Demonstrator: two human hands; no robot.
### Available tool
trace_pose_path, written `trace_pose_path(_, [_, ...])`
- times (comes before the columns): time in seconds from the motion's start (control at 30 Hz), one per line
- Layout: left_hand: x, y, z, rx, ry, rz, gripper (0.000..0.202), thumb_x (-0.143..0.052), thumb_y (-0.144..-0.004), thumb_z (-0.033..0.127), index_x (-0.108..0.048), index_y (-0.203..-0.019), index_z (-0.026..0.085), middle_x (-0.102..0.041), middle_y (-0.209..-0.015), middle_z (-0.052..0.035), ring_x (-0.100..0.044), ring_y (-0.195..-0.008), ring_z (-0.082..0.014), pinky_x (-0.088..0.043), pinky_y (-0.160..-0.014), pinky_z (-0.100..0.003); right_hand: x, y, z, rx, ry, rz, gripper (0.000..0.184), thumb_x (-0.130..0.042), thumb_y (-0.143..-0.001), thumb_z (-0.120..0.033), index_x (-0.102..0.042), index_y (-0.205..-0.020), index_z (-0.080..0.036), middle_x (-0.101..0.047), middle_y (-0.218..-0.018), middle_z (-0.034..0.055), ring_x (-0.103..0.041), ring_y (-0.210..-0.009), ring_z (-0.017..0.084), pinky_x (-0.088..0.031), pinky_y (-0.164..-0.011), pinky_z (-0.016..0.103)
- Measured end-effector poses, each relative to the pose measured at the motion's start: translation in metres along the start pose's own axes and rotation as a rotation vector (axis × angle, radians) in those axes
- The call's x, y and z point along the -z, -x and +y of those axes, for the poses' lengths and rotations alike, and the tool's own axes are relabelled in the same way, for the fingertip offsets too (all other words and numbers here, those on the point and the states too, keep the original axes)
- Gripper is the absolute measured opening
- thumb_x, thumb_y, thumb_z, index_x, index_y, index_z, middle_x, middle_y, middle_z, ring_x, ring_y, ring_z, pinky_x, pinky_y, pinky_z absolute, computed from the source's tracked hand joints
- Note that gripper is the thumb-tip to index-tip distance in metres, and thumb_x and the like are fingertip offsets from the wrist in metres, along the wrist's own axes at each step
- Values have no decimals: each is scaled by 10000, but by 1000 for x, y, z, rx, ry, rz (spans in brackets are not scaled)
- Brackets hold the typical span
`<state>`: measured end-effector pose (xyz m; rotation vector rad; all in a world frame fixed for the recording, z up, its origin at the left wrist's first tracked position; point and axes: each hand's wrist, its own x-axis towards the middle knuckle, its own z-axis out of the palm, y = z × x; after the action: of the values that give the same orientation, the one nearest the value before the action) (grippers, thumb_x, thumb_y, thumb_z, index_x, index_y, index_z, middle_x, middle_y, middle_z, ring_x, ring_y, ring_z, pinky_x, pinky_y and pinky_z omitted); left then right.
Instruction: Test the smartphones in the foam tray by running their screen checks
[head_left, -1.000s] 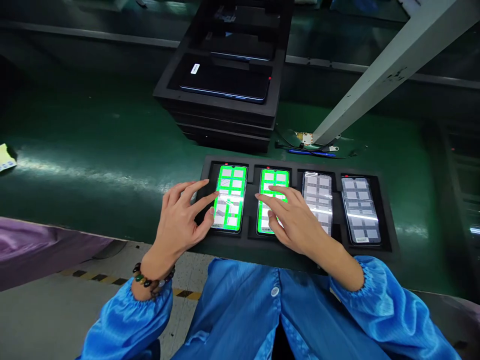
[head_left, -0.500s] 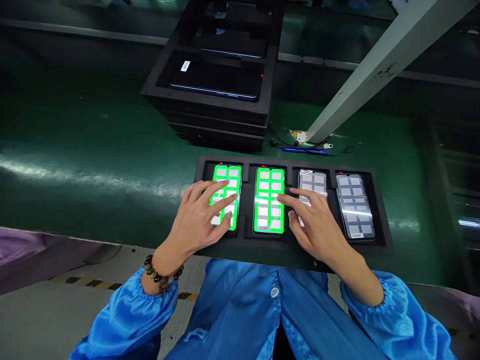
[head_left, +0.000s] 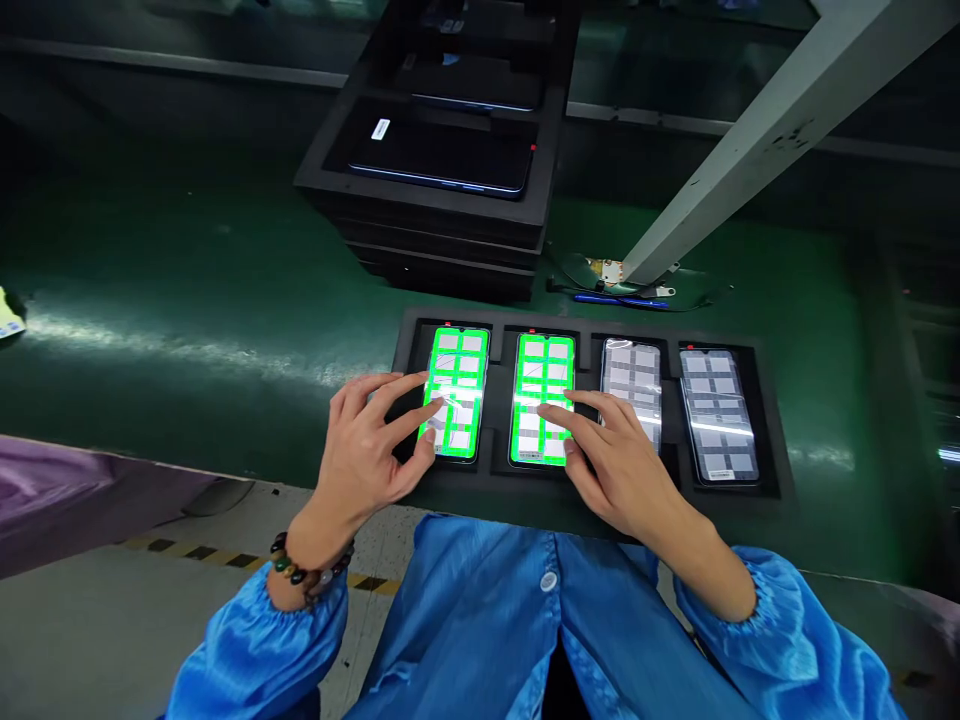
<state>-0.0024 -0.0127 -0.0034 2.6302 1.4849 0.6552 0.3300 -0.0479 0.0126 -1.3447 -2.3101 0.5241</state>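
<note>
Several smartphones lie face up in a row in a black foam tray [head_left: 499, 440]. Green bands and white blocks light up the leftmost phone [head_left: 469, 375] and the second phone [head_left: 532, 372]. Grey and white blocks show on the third phone [head_left: 631, 375] and the rightmost phone [head_left: 721, 410]. My left hand [head_left: 371, 435] is open, its fingertips at the left edge and screen of the leftmost phone. My right hand [head_left: 622, 455] is open too; its fingers reach onto the second phone's screen while the hand covers the lower part of the third phone.
Behind the tray stands a stack of black foam trays [head_left: 442, 215] with a dark phone [head_left: 450, 155] on top. A pale post [head_left: 742, 150] slants up at the right; a blue pen-like stick [head_left: 619, 300] and thin cables lie at its foot.
My left hand has slid left across the leftmost phone to its left side. My right hand's fingers have moved left and lower on the second phone. A yellowish item appears at the left edge.
</note>
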Motion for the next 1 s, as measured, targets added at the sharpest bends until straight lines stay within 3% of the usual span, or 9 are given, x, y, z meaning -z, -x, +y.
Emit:
trace_pose_path(0.2, [-8,-20,16,-118,69,-97,337,-643,-999,309,-798,-1298,284,-698,-1506,-92,-610,-1357,-367,-472,-1126,-589,9,22,9,-72,55,24,478,-491,-1058,-128,-568,-1518,-233,-791,-1218,100,-553,-1466,334,-476,-1149,575])
trace_pose_path(0.3, [-7,-21,17,-143,70,-106,338,-625,-1013,301,-798,-1301,272,-696,-1499,-107,-604,-1359,-369,-472,-1128,-595,6,23,7,-67,31,27,509,-498,-1058,-125,-537,-1554,-237,-793,-1139,81,-531,-1484,338,-466,-1165,587])
trace_pose_path(0.4, [-2,-13,10,-114,38,-81,319,-621,-1015,289,-809,-1271,265,-702,-1484,-117,-610,-1341,-375,-475,-1109,-606,-3,15,-2,-15,-14,12,545,-508,-1050,-120,-514,-1580,-247,-800,-1088,66,-543,-1470,342,-480,-1157,595])
trace_pose_path(0.57, [8,16,-4,-4,-12,-20,303,-638,-1009,285,-817,-1253,291,-712,-1478,-100,-619,-1326,-370,-484,-1087,-596,-17,1,-19,100,-54,-16,543,-504,-1048,-127,-527,-1581,-228,-798,-1231,86,-583,-1423,338,-514,-1135,586])
trace_pose_path(0.7, [9,29,-5,6,1,3,294,-659,-985,281,-826,-1225,313,-741,-1435,-83,-638,-1298,-358,-478,-1116,-609,-14,7,-16,79,-45,-21,595,-500,-1041,-111,-495,-1618,-256,-802,-1181,79,-597,-1401,345,-513,-1127,610])
trace_pose_path(0.83, [6,22,4,-42,26,14,274,-684,-959,269,-834,-1182,317,-756,-1400,-77,-650,-1274,-354,-481,-1119,-613,-1,25,-4,7,-19,-16,569,-496,-1042,-109,-510,-1589,-266,-801,-1130,73,-579,-1440,347,-503,-1132,620])
trace_pose_path(1.0, [2,6,17,-112,70,-88,322,-672,-963,275,-813,-1251,305,-718,-1472,-77,-625,-1314,-356,-479,-1127,-596,5,40,-1,-66,19,-10,494,-485,-1056,-124,-552,-1531,-244,-801,-1129,93,-558,-1466,348,-507,-1128,608])
